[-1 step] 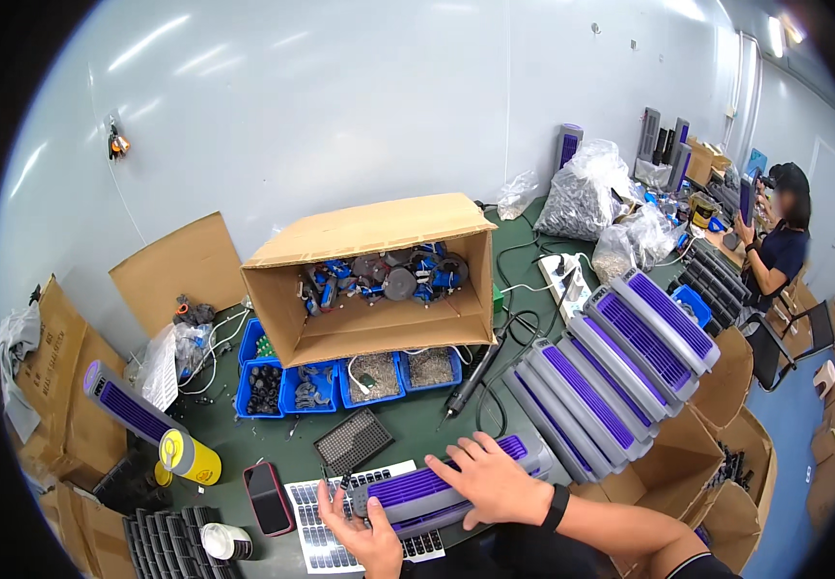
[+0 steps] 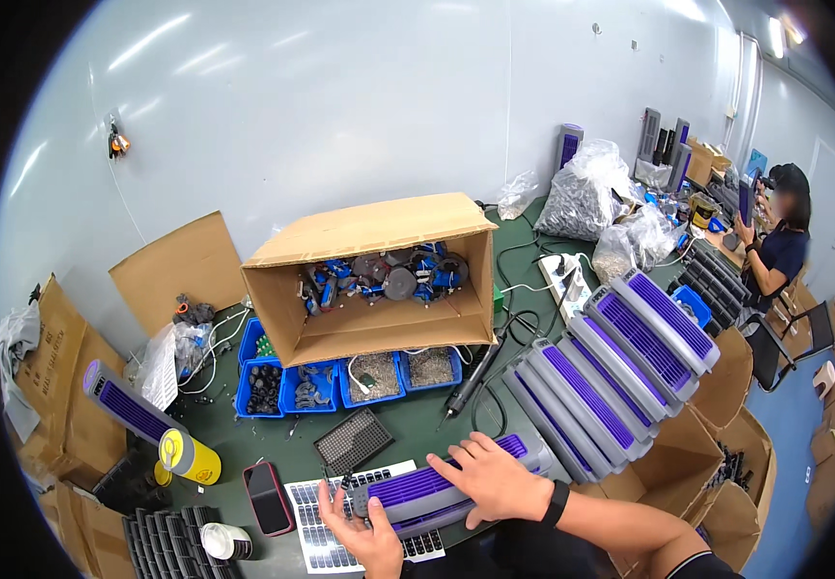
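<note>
A grey tower-fan housing with purple slatted grilles (image 2: 413, 487) lies across the near middle of the bench. Flat on its upper side rests my right hand (image 2: 497, 480), fingers stretched and spread. My left hand (image 2: 367, 542) is at the housing's left end, palm up, thumb and fingers apart and not wrapped round it. Small dark parts at that end, close to my left fingertips, are too small to make out. Partly beneath the housing is a white sheet of dark stickers (image 2: 316, 531). A black gridded tray (image 2: 353, 441) lies just beyond.
Behind stands an open cardboard box (image 2: 287, 318) of blue and grey motor parts, with blue bins (image 2: 348, 398) in front. Several similar housings (image 2: 601, 376) stand in a row to the right. A phone (image 2: 268, 499), yellow canister (image 2: 191, 457) and electric screwdriver (image 2: 471, 381) lie about. Another person (image 2: 775, 256) works far right.
</note>
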The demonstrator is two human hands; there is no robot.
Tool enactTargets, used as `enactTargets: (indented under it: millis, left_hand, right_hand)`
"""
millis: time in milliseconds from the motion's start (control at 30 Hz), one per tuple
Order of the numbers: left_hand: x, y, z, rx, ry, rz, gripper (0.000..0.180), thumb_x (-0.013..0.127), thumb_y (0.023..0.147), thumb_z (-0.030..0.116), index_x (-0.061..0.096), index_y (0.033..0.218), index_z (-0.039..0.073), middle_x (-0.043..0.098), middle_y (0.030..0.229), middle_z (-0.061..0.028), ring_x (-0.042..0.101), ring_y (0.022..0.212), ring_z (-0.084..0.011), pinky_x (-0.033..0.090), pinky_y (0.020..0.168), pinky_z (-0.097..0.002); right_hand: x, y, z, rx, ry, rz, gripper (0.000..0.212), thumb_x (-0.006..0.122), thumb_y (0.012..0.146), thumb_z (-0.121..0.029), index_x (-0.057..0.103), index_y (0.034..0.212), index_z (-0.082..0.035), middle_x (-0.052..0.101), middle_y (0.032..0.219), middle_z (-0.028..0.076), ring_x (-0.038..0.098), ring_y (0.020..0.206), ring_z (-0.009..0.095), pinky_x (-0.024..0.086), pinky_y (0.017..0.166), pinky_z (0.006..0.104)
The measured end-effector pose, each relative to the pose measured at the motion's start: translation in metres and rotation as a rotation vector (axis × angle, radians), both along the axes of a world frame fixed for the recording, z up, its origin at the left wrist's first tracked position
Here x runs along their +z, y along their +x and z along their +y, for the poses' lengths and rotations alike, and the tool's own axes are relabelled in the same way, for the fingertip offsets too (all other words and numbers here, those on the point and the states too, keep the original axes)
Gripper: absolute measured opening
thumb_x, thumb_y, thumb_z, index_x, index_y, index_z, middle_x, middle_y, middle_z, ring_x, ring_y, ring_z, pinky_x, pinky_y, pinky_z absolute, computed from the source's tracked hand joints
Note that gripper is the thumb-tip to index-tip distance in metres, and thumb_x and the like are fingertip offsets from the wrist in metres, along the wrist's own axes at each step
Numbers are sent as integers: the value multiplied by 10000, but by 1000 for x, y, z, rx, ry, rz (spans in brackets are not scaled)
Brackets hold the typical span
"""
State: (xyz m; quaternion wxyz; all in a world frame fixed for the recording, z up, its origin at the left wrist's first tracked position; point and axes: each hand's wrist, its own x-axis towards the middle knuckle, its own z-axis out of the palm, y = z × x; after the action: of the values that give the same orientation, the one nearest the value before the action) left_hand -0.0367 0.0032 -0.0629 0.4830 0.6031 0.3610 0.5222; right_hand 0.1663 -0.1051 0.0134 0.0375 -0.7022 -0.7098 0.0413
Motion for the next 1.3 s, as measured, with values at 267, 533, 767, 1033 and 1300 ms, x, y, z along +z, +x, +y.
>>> enactTargets:
  millis: [267, 533, 767, 1033, 1300]
  left_hand:
    - [2, -13, 8, -63, 6, 101, 821, 700, 943, -71, 312, 1658, 40, 299, 1681, -159, 443, 1421, -310, 492, 1118, -441]
    - [34, -35, 32, -190, -38, 164, 772, 725, 985, -32, 339, 1651, 29, 552, 1490, -214, 588, 1323, -287, 508, 1080, -380]
    - [27, -47, 29, -170, -94, 210, 729, 727, 981, -46, 398, 1627, 30, 598, 1447, -192, 630, 1252, -244, 529, 1049, -347]
    - [69, -64, 50, -312, 248, 459, 319, 729, 990, -5, 706, 1308, -24, 727, 1281, -150, 678, 1206, -243, 529, 1025, -358]
    - [142, -75, 47, -494, 476, 595, 115, 745, 951, 14, 760, 1065, 6, 755, 1115, -158, 685, 1138, -351, 508, 1023, -433]
  right_hand:
    - [-1, 4, 2, 19, -46, 127, 1132, 990, 636, -428, 483, 1565, -25, 615, 1227, 184, 600, 1179, 366, 473, 1043, 463]
    - [3, -3, -1, -16, -4, 118, 1037, 997, 647, -391, 522, 1501, -43, 601, 1188, 156, 612, 1171, 341, 507, 966, 468]
    - [-4, -3, -4, 2, 27, 118, 1002, 993, 656, -388, 541, 1482, -46, 642, 1154, 125, 633, 1153, 321, 500, 948, 458]
    - [-5, -4, -6, -20, 45, 131, 1002, 993, 651, -383, 546, 1484, -52, 651, 1149, 118, 637, 1151, 309, 490, 951, 447]
    - [-11, -4, -7, -14, 98, 97, 1013, 988, 644, -438, 557, 1484, -70, 655, 1120, 97, 655, 1095, 286, 483, 920, 415]
